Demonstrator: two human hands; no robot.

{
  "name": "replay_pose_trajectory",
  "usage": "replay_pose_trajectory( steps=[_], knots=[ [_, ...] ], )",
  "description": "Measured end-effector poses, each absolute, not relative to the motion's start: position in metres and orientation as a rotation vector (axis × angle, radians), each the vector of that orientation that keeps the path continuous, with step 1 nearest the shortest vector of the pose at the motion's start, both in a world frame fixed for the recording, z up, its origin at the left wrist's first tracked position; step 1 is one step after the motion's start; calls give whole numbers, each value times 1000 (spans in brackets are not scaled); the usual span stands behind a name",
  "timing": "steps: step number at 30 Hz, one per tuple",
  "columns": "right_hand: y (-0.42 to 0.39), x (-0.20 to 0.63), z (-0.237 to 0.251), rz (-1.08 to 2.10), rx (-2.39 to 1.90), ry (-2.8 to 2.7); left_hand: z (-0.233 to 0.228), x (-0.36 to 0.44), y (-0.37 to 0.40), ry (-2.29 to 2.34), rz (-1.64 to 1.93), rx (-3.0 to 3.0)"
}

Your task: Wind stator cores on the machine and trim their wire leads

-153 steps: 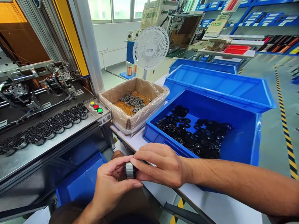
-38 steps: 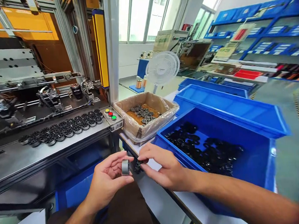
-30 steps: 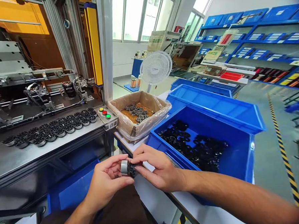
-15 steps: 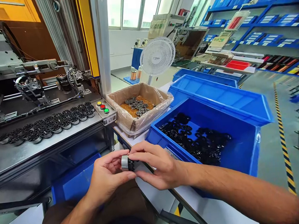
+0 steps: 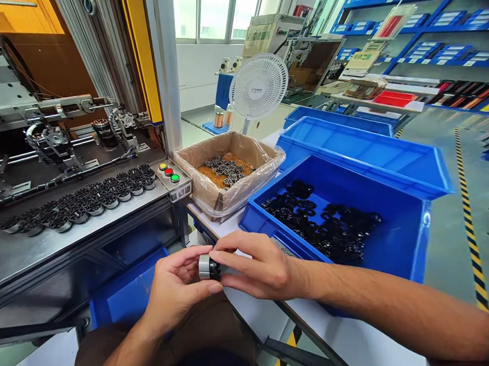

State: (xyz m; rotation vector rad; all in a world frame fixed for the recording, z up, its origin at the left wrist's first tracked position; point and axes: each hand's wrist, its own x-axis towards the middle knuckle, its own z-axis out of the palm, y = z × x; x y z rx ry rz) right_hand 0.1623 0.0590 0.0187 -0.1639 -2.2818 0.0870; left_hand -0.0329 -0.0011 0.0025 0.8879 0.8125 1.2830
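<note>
Between my two hands is a short grey metal stator core (image 5: pixel 204 267) with a black plastic end piece (image 5: pixel 215 269) on its right side. My left hand (image 5: pixel 172 289) grips the grey ring, thumb below and fingers above and behind. The fingers of my right hand (image 5: pixel 257 265) close on the black end from the other side, covering part of it. Similar black-and-grey cores (image 5: pixel 93 196) stand in rows on the machine's metal ledge to the left. A blue bin (image 5: pixel 398 235) on the right holds many loose black plastic pieces (image 5: pixel 324 222).
A plastic-lined cardboard box (image 5: pixel 212 198) with more cores stands beyond my hands, near a button panel (image 5: pixel 172 178). Behind are a white fan (image 5: pixel 259 86) and another blue bin (image 5: pixel 369 149). The machine (image 5: pixel 53 138) occupies the left; the white table edge (image 5: pixel 251 313) runs below my right hand.
The view has shifted slightly. Both hands stay on the stator core in nearly the same place; my right hand's lower fingers have drawn in a little.
</note>
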Motion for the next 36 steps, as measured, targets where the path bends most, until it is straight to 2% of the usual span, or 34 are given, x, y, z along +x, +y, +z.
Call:
replay_pose_trajectory(
  steps=[10, 23, 36],
  knots=[
    [56, 160, 21, 85, -167, -2282, 3, -32, -3, 792, 1259, 901],
    [57, 165, 24, -89, -153, -2340, 4, -34, -3, 810, 1197, 889],
    [52, 161, 24, 27, -189, -2295, -1, -34, -7, 829, 1163, 970]
  ],
)
